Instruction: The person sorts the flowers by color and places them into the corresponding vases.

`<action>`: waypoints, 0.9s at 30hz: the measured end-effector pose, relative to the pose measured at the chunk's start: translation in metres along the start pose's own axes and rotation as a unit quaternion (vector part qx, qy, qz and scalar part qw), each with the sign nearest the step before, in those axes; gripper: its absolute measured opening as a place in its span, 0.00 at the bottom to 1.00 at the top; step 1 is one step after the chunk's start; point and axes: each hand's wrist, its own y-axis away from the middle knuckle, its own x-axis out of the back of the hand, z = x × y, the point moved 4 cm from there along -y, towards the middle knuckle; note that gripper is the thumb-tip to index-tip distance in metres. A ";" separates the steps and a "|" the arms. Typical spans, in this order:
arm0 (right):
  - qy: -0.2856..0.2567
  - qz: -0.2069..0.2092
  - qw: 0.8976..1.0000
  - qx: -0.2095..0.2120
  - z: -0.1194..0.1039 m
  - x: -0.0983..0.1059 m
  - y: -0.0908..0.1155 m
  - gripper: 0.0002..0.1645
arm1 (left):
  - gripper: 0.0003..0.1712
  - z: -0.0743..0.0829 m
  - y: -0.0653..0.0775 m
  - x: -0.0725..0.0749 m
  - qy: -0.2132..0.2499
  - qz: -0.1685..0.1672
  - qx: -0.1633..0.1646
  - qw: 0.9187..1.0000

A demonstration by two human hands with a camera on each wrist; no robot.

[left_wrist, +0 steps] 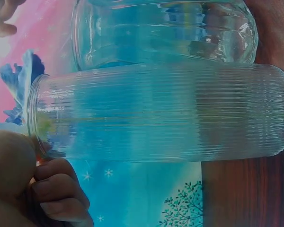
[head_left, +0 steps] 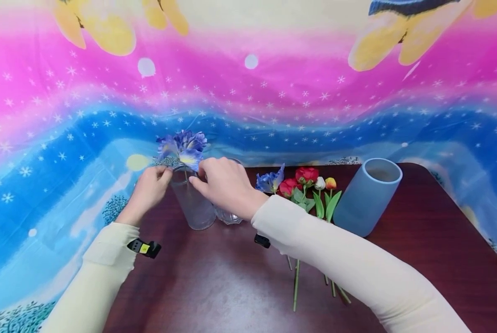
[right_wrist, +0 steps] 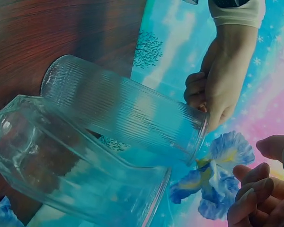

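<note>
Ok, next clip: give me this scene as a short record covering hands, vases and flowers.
Left hand: pinches the rim of the ribbed glass vase
Right hand: beside the blue-purple flower, thumb and fingers apart; contact unclear
Blue-purple flower: stem inside the ribbed glass vase, bloom above its rim
Second glass vase: clear, upright, beside the ribbed one
Blue vase: upright, at the person's right
Lying on table: another blue flower, red flowers, white tulip, orange-yellow tulip

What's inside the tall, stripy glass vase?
A thin stem runs inside the ribbed vase, its blue flower poking out the top. Ribs blur the details, and the left hand covers part of the rim.
</note>
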 end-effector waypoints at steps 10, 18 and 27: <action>-0.007 0.015 1.000 -0.007 0.018 0.004 0.017 0.16 | 0.27 -0.002 0.002 0.000 0.009 0.000 0.002 1.000; -0.017 0.020 0.999 -0.031 0.039 0.003 0.025 0.18 | 0.28 0.000 0.003 0.000 0.017 -0.002 0.003 1.000; -0.018 0.028 0.999 -0.041 0.059 0.008 0.033 0.17 | 0.27 0.000 0.003 0.000 0.015 0.003 0.000 1.000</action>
